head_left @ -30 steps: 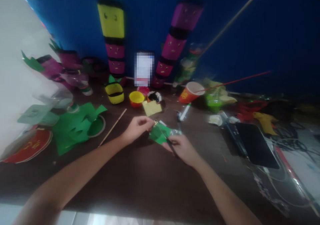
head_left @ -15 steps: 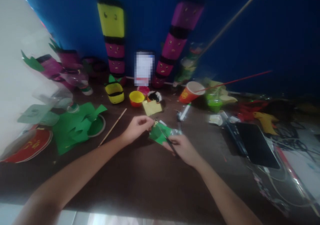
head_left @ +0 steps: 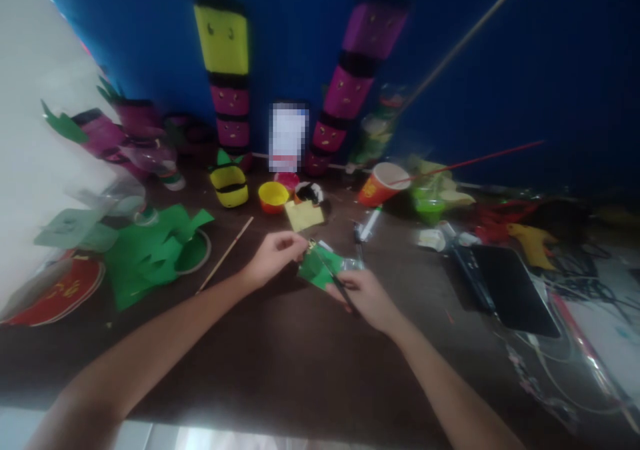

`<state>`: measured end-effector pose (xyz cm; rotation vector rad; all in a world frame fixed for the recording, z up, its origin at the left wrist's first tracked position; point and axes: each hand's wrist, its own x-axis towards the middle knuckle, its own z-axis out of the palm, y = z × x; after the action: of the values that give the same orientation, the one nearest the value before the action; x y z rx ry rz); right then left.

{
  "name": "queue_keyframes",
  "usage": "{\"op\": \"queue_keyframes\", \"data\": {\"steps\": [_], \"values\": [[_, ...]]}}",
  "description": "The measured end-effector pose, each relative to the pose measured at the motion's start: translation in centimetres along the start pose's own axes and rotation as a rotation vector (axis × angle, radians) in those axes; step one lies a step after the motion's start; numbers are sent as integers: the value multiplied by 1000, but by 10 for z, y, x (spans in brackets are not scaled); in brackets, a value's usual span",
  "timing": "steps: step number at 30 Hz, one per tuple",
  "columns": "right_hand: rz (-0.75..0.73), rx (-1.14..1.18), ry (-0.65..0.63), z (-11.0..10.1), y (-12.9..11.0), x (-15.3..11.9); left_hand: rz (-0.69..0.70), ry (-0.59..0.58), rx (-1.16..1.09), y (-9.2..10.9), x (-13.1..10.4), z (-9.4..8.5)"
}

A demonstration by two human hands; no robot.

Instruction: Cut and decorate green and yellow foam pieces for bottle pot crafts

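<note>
My left hand (head_left: 277, 255) is closed in a pinch at the upper left corner of a small piece of green paper (head_left: 314, 275). A tiny yellowish thing (head_left: 311, 245) shows by its fingertips, too blurred to name. My right hand (head_left: 364, 297) is shut on a thin dark-handled tool (head_left: 344, 292), whose slim, pale front part slants across the green paper toward my left fingertips. What kind of tool it is cannot be made out. Behind the paper lie a yellow paper piece (head_left: 304, 217) and a black pen-like item (head_left: 358, 237).
Small pots, including a yellow one (head_left: 273, 197), stand behind my hands. Cut green sheets (head_left: 135, 257) and a wooden stick (head_left: 225, 255) lie left. To the right are a paper cup (head_left: 383, 185), a black phone (head_left: 517, 290), a yellow glue gun (head_left: 533, 243) and cables.
</note>
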<state>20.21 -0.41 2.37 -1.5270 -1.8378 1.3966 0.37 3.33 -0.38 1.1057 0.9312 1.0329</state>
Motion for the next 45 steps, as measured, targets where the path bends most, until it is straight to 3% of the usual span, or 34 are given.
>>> {"op": "queue_keyframes", "data": {"steps": [4, 9, 15, 26, 37, 40, 45], "values": [[9, 0, -5, 0, -1, 0, -45, -16, -247, 1, 0, 0], [4, 16, -19, 1, 0, 0, -124, -148, -503, 8, -1, -2], [38, 2, -24, 1, 5, 0, -204, -253, -542, 8, -1, -5], [13, -53, -7, 0, 6, 0, -249, -274, -608, 12, 0, -6], [23, 128, -39, -7, 1, -4, -290, -335, -647, 4, 1, -6], [-34, 160, 50, -5, 3, -3, -317, -329, -591, 4, -2, -3], [-111, 199, 373, 9, 4, 2, -364, -364, -480, 5, -6, 2]]}}
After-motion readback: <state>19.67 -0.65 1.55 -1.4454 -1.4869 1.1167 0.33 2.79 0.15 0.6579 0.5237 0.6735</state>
